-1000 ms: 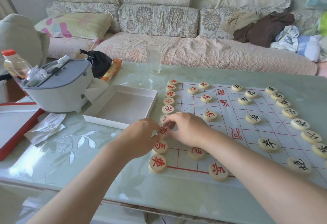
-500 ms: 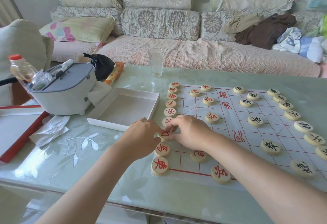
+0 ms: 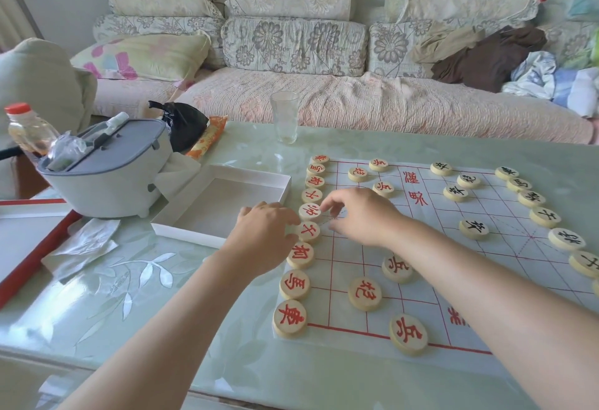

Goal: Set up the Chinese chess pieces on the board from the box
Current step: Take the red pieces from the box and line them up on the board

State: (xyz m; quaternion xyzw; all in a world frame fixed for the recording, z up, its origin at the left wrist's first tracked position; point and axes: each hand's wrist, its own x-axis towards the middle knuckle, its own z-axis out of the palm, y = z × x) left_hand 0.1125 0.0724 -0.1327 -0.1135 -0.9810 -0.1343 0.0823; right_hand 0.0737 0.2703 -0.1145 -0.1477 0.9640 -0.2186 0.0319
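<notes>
A white sheet board (image 3: 431, 267) with a red grid lies on the glass table. Red-lettered round pieces (image 3: 289, 318) stand in a column down its left edge, with more red ones inside the grid. Black-lettered pieces (image 3: 474, 227) line its right side. My left hand (image 3: 262, 237) rests at the left column, fingertips against the edge of one red piece (image 3: 308, 232). My right hand (image 3: 359, 215) reaches in from the right, its index fingertip touching the piece just above (image 3: 309, 212). The white box (image 3: 269, 177) left of the board is empty.
A drinking glass (image 3: 285, 117) stands behind the board. A grey lidded container (image 3: 107, 176), a bottle (image 3: 26, 127), a black bag (image 3: 184, 124) and a crumpled wrapper (image 3: 81, 241) sit at the left. A red-edged lid (image 3: 32, 247) lies at the left edge. A sofa runs behind.
Both hands have shifted up the red column from the lower pieces to the two middle ones. The piece they were adjusting now lies uncovered in line.
</notes>
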